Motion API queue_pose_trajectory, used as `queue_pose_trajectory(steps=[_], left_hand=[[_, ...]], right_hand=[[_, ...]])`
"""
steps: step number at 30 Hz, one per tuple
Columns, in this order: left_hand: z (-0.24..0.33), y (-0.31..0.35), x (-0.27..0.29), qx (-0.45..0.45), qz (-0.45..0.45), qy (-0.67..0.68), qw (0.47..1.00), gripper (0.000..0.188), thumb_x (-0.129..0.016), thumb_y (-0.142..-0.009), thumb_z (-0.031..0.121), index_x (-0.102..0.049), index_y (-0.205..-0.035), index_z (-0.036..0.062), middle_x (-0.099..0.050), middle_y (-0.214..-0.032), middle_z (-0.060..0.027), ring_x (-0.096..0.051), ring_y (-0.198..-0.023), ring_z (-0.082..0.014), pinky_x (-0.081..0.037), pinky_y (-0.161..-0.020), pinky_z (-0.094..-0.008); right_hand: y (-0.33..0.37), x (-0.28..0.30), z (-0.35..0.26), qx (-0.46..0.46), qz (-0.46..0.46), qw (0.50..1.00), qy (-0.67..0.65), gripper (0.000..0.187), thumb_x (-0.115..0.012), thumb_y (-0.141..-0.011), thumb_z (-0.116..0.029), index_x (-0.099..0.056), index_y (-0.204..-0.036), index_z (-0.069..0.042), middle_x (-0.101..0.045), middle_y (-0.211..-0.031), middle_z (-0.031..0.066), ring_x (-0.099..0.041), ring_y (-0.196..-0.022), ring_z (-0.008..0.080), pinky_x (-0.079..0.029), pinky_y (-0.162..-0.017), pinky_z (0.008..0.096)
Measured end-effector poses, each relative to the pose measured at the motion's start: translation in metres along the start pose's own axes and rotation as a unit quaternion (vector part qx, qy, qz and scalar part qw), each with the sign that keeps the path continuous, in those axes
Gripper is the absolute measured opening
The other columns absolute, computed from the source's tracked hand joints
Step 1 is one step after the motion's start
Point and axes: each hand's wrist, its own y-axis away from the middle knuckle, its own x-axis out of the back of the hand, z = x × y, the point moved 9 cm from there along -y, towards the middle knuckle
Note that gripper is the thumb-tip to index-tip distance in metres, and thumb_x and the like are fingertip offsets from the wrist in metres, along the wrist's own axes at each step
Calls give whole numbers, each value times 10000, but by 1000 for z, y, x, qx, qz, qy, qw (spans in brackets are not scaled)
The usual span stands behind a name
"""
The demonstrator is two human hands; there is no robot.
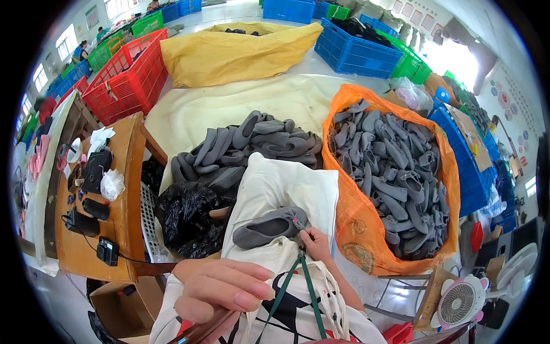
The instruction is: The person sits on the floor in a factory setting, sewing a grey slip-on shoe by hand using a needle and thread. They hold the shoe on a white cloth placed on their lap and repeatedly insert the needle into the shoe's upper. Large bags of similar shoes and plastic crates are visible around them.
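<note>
A grey slip-on shoe (pixel 269 228) lies on the white cloth-covered cushion (pixel 295 178) over my lap, with a small red spot near its toe. My right hand (pixel 316 243) is closed at the toe end, thumb and fingers pinched on the shoe's edge. Just below those fingers, a green lanyard (pixel 298 272) ends in a small dark piece that I cannot make out. Raised close to the camera, my left hand (pixel 226 286) has its fingers stretched out and holds nothing. Beyond the cushion lies a heap of grey shoes (pixel 252 140).
On the right stands an orange sack (pixel 358 229) full of grey shoes. A black plastic bag (pixel 189 215) is left of the cushion, beside a wooden table (pixel 123 212) with small devices. A fan (pixel 460 304) stands lower right. Red (pixel 129 77) and blue crates (pixel 358 51) are farther back.
</note>
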Motion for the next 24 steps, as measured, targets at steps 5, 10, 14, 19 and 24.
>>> queue_pose_trajectory(steps=[5,10,14,19,24], left_hand=[[-1,-1,-6,5,-23,-7,1000,408,-515,-987,297,-402,-1235,-6,-588,-1073,-234,-683,-877,-383,-572,-797,-545],[0,-2,-11,-10,-11,-29,999,675,-458,-918,582,-428,-1271,7,-600,-999,-194,-644,-759,-314,-555,-669,-452],[6,-1,-8,-23,5,-34,999,821,-431,-886,715,-437,-1297,5,-602,-967,-181,-623,-716,-290,-542,-615,-422],[9,-3,-2,-6,-63,-10,998,635,-541,-927,449,-389,-1353,3,-607,-1053,-227,-668,-794,-342,-574,-699,-494],[16,9,9,161,-72,-148,973,593,-708,-837,206,-409,-1340,109,-546,-1070,-94,-576,-895,-259,-500,-827,-451]], right_hand=[[-2,0,8,-24,-13,998,-52,213,-605,-961,-204,-653,-881,-12,-593,-717,-28,-506,-613,48,-422,-560,223],[-2,0,5,-10,-12,999,-49,190,-626,-942,-181,-654,-871,-8,-599,-707,-23,-521,-615,49,-435,-562,228],[1,-2,-1,-4,-21,999,-49,153,-660,-914,-153,-661,-880,-5,-598,-704,-32,-518,-633,44,-437,-575,222],[6,2,-6,-2,-2,1000,-24,161,-660,-912,-171,-667,-890,-12,-615,-721,-22,-538,-634,49,-448,-582,227],[9,7,-23,24,26,998,61,246,-634,-929,-240,-667,-890,1,-629,-709,26,-556,-623,79,-464,-589,260]])
